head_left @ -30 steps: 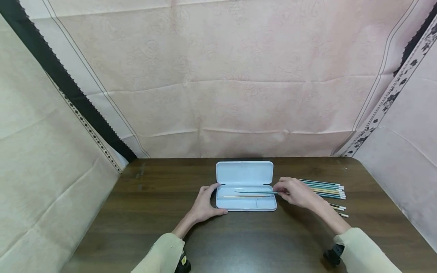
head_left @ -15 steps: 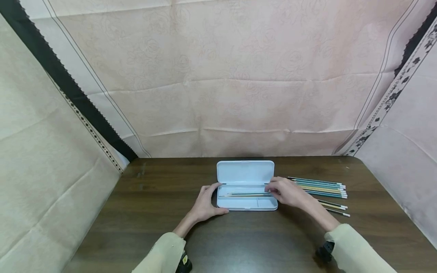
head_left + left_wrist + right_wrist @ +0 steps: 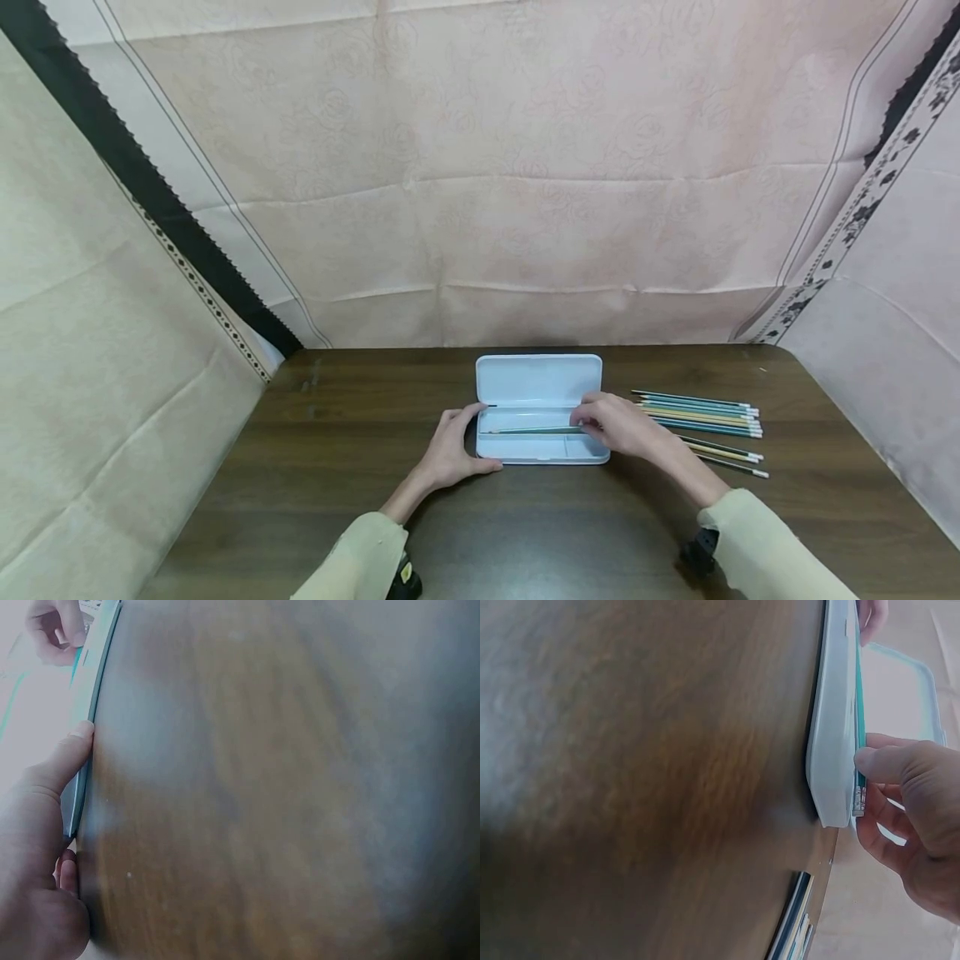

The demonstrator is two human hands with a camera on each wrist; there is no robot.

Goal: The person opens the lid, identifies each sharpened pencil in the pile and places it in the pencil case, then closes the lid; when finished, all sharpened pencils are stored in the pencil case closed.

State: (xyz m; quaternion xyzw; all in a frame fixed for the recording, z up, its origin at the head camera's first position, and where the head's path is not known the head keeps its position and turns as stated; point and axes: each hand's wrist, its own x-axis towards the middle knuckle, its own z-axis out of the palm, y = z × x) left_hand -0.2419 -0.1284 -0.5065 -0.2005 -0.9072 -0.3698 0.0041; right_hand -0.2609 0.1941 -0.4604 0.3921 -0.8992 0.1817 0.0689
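Observation:
A light blue pencil case (image 3: 517, 451) lies on the table with its lid (image 3: 538, 379) raised at the back. My left hand (image 3: 448, 450) grips its left end, thumb at the front edge and fingers toward the hinge. Over the right part of the case, my right hand (image 3: 611, 423) pinches a green pencil (image 3: 860, 697) between thumb and fingers near its lettered end. The pencil lies along the length of the case, its tip toward the left hand. In the right wrist view it runs close along the case's rim.
To the right of the case, a row of green and yellow pencils (image 3: 701, 412) with white ends lies on the brown table (image 3: 555, 533). Several darker and yellow pencils (image 3: 723, 452) lie nearer. Pale cloth (image 3: 525, 208) hangs behind the table and on both sides.
My right hand has moved left with the green pencil, from the case's right edge to over its inside, and the pencil now sits lower. My left hand stays at the case's left end.

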